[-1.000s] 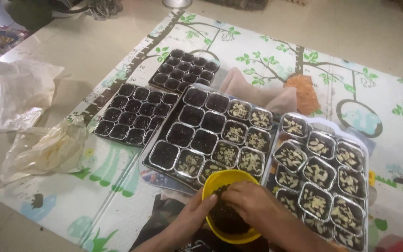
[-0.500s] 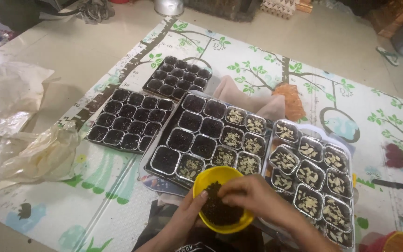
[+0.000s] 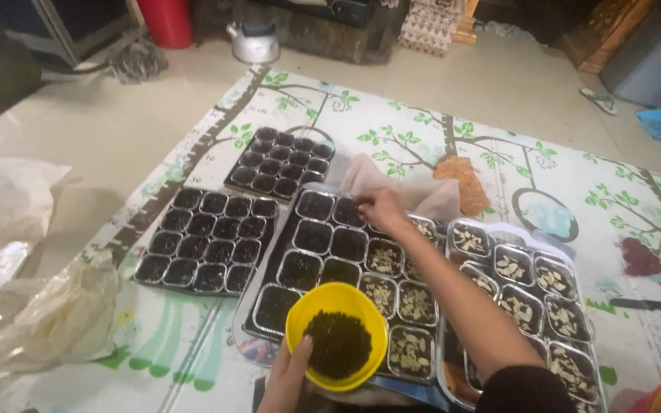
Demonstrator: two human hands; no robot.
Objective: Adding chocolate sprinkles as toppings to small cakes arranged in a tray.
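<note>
- Left hand [image 3: 288,375] grips the near rim of the yellow bowl [image 3: 336,334] of dark soil.
- Right hand [image 3: 376,206], fingers pinched together, reaches beyond the bowl over the seedling tray's [image 3: 323,256] far cells.

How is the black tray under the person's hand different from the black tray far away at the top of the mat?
The middle tray has big square cups; the far tray has small ones. Many cups of the middle tray hold pale bits on top, while the far tray's cups all look dark. The right hand reaches over the middle tray; nothing touches the far tray. The left hand holds a yellow bowl at the middle tray's near edge. Both trays are black and lie on the mat.
</note>
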